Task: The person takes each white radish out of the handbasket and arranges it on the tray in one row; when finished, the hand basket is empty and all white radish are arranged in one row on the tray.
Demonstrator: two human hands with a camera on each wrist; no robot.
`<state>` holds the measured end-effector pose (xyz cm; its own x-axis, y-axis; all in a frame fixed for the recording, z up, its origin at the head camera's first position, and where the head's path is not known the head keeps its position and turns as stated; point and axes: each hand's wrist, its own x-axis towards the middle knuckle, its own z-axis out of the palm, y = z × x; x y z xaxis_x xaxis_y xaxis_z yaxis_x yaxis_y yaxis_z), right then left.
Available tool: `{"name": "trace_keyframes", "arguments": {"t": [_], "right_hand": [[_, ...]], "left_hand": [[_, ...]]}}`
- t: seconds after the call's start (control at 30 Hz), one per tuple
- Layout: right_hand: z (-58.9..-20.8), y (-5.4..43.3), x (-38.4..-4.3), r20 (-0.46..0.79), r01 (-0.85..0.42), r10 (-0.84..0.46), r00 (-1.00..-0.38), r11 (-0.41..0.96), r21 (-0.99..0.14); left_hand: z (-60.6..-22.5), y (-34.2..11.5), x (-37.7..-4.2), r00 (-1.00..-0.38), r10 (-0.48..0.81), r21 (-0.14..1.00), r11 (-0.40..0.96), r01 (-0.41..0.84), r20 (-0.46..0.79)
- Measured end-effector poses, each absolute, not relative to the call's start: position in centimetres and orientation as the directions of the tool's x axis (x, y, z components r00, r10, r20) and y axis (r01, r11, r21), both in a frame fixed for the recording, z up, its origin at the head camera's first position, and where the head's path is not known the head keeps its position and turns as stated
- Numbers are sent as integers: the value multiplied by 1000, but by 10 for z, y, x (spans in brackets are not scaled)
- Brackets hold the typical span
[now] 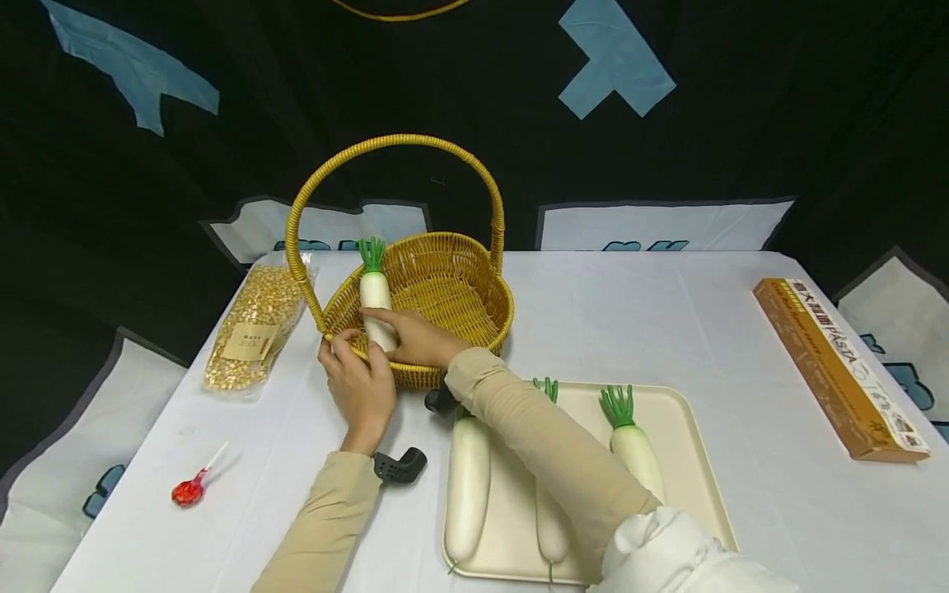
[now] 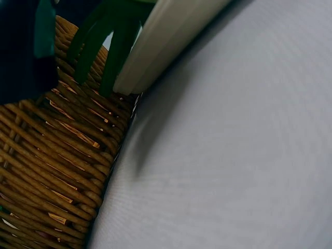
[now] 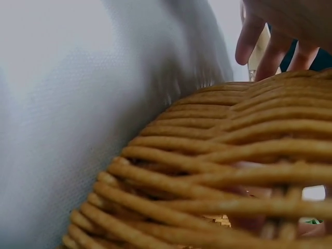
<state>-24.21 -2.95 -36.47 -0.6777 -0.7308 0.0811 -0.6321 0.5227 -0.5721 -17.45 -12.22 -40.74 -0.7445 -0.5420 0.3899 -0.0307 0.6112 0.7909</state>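
A white radish [image 1: 376,296] with green leaf stubs leans inside the left part of a yellow wicker basket [image 1: 452,309], leaves upward. My right hand [image 1: 423,338] reaches over the near rim and holds the radish by its lower part. At the basket's front left rim, my left hand [image 1: 359,383] grips the edge near the foot of the handle. The woven wall [image 2: 57,171] fills the left side of the left wrist view. In the right wrist view the wall [image 3: 223,150] hides most of what is inside, and fingers [image 3: 275,54] show above its rim.
A cream tray [image 1: 682,461] at the front bears three more radishes, partly covered by my right sleeve. Left of the basket lies a bag of corn kernels [image 1: 259,313], with a red lollipop [image 1: 189,492] nearer. A pasta box [image 1: 841,366] lies at the right edge.
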Motion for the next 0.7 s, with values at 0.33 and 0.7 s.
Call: {"name": "trace_keyframes", "arguments": {"t": [0.33, 0.7], "right_hand": [[-365, -29, -244, 70, -587, -724, -687, 495, -640], [-364, -28, -246, 99, -488, -651, -753, 451, -748]], "left_hand": [[-408, -121, -175, -738, -547, 790, 612, -30, 395], [-408, -122, -174, -740, -545, 787, 616, -34, 395]]}}
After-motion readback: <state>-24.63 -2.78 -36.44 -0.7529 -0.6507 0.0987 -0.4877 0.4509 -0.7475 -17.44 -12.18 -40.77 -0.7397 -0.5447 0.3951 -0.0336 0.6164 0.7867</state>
